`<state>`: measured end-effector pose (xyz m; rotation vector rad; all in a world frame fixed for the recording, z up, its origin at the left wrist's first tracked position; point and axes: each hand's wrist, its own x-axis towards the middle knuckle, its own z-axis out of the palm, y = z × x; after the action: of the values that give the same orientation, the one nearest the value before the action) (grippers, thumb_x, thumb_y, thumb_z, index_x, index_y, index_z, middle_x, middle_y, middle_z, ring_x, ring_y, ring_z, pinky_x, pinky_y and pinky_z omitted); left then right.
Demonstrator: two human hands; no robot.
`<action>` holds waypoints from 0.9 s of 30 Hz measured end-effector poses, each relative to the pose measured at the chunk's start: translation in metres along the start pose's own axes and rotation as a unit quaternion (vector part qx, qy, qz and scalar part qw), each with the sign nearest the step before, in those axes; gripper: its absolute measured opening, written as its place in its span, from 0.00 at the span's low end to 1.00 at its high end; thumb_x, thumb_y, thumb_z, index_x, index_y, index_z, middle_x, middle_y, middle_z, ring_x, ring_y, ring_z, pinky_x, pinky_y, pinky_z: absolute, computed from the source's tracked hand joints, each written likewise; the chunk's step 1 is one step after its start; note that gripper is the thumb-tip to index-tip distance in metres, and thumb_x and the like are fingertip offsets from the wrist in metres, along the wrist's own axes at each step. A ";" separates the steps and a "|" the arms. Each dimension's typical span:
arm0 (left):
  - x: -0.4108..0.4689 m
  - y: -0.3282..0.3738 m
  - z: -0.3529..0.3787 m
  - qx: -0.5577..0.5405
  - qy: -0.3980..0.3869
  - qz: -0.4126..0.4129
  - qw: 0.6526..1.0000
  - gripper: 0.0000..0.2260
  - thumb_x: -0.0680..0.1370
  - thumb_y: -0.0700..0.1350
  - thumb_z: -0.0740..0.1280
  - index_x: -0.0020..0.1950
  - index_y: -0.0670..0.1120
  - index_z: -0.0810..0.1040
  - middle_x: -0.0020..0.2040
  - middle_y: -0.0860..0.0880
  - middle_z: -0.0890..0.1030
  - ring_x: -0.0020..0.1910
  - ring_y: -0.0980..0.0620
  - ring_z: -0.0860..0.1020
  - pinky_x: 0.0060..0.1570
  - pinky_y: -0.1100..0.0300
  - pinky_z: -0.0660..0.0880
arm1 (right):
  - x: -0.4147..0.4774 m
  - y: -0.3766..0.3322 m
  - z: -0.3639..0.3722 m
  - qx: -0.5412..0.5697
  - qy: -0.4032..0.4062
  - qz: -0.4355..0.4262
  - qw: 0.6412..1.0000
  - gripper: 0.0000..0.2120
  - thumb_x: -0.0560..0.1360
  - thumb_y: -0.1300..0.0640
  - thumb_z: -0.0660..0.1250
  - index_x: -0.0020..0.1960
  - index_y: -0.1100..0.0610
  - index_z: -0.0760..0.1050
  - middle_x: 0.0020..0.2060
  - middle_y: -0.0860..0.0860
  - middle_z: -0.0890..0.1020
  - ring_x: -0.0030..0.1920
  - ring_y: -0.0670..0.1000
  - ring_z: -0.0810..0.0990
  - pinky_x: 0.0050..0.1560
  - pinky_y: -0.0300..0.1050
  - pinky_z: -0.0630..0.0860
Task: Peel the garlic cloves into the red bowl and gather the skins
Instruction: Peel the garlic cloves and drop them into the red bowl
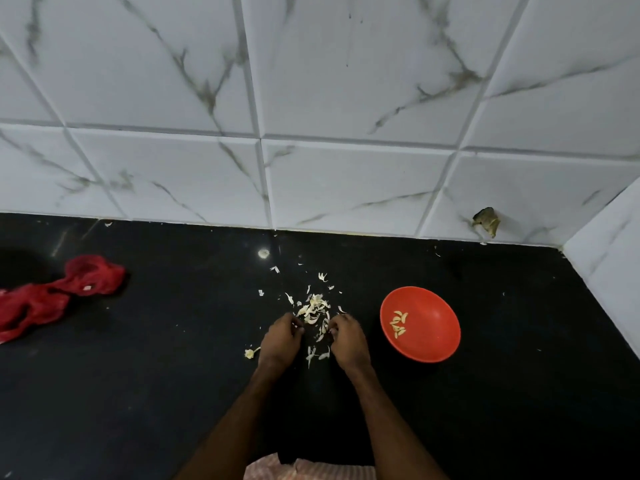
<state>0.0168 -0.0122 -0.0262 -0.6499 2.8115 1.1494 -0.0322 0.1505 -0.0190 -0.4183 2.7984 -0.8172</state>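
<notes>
- Mostly black counter (138,393), tiled wall (346,185) behind.
- Red cloth (52,299) far left.
- Red bowl (429,341) just right of hands.
- Left hand (282,336), right hand (348,337): fingers curled, grip unclear.
- Skin pile (315,310) between fingertips.
- Peeled cloves (399,322) in bowl.

White grey-veined wall tiles (346,81) are rising behind the glossy black counter (138,393), turning a corner at its right end.
</notes>
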 end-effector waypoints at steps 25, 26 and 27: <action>0.025 0.019 -0.009 -0.140 -0.104 0.054 0.983 0.06 0.80 0.45 0.68 0.46 0.46 0.83 0.38 0.50 0.83 0.36 0.56 0.79 0.43 0.58 0.77 | 0.019 -0.017 -0.008 0.245 0.001 0.055 0.968 0.09 0.77 0.66 0.70 0.45 0.52 0.80 0.41 0.47 0.85 0.42 0.43 0.84 0.46 0.42 0.82; 0.025 0.018 -0.009 -0.144 -0.104 0.047 0.983 0.07 0.80 0.46 0.67 0.47 0.45 0.83 0.39 0.49 0.84 0.36 0.55 0.78 0.42 0.57 0.77 | 0.020 -0.017 -0.009 0.242 -0.001 0.052 0.969 0.08 0.77 0.66 0.70 0.46 0.54 0.80 0.41 0.47 0.85 0.41 0.42 0.84 0.45 0.41 0.81; 0.025 0.018 -0.009 -0.146 -0.104 0.039 0.983 0.07 0.80 0.46 0.67 0.47 0.44 0.82 0.40 0.47 0.84 0.36 0.54 0.78 0.41 0.57 0.77 | 0.020 -0.018 -0.009 0.241 -0.001 0.050 0.969 0.07 0.77 0.66 0.70 0.47 0.55 0.81 0.41 0.47 0.85 0.40 0.40 0.83 0.44 0.39 0.80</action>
<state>-0.0125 -0.0158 -0.0125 -0.4047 2.5385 1.5621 -0.0496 0.1336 -0.0036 -0.1900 2.4696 -1.4147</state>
